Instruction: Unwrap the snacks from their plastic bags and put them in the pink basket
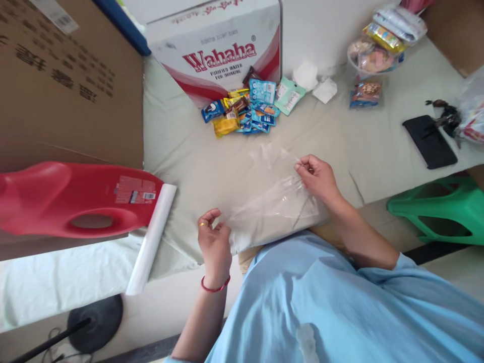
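A clear plastic bag point(278, 199) is spread over the near part of the cloth-covered table, thin and crumpled. My right hand point(319, 179) pinches its upper right edge between thumb and fingers. At the bag's left end is my left hand point(215, 239), with a ring and a red bracelet; its fingers are curled, with a gap between thumb and forefinger. The left hand seems to hold nothing, though the film's edge beside the thumb is hard to make out. Beyond the bag lies a pile of small wrapped snacks point(245, 113) in blue, yellow and brown packets.
Behind the snacks stands a Wahaha carton point(227, 55). At left are a red jug point(75, 196), a white roll point(151, 239) and a large cardboard box point(75, 85). Rightward are a tub of snacks point(372, 58), a black phone point(431, 141) and a green stool point(442, 212).
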A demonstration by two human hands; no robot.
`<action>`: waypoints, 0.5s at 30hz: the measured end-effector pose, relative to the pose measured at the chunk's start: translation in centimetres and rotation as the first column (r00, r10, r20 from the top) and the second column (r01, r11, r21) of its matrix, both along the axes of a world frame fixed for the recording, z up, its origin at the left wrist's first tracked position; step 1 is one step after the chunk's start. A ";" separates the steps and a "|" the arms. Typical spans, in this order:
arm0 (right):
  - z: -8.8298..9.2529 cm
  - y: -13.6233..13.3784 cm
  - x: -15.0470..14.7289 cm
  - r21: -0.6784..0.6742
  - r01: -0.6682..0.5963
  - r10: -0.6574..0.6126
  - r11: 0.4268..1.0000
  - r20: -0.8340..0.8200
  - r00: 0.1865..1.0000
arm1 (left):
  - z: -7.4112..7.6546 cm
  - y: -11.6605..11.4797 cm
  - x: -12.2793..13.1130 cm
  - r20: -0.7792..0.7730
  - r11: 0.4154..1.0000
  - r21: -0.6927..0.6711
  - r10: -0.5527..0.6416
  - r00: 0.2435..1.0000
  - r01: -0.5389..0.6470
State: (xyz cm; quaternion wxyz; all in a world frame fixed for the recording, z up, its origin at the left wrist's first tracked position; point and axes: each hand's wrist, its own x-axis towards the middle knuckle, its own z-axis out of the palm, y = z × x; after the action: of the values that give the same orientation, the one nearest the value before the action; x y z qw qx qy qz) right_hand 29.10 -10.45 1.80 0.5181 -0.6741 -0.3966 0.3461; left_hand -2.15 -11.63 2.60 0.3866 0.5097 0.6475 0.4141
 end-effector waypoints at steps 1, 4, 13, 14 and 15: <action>-0.1 -0.2 0.0 -0.003 -0.010 0.010 1.000 0.009 1.000 | 0.4 0.1 -0.1 -0.033 0.998 0.035 -0.053 0.998 0.055; 0.1 -0.7 -0.2 -0.008 -0.025 0.025 1.000 0.019 1.000 | 2.2 0.8 1.1 -0.257 0.947 0.160 -0.232 0.938 0.278; -0.6 -1.1 0.9 0.007 -0.066 0.065 0.998 0.097 0.993 | -0.7 8.9 7.8 -0.458 0.935 -0.079 -0.343 0.820 0.347; -0.9 -1.2 1.4 0.000 -0.050 0.050 0.999 0.115 0.992 | -1.2 9.5 7.7 -0.410 0.934 -0.095 -0.352 0.842 0.344; -1.2 -1.2 2.0 -0.009 -0.032 0.033 0.999 0.134 0.990 | -1.6 9.9 7.4 -0.358 0.940 -0.089 -0.339 0.870 0.330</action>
State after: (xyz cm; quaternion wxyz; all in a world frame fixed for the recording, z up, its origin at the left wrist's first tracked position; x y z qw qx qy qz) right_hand 31.07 -11.66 0.62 0.4822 -0.6911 -0.4402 0.3099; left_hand 5.30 -1.71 1.02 0.3303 0.6776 0.6156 0.2299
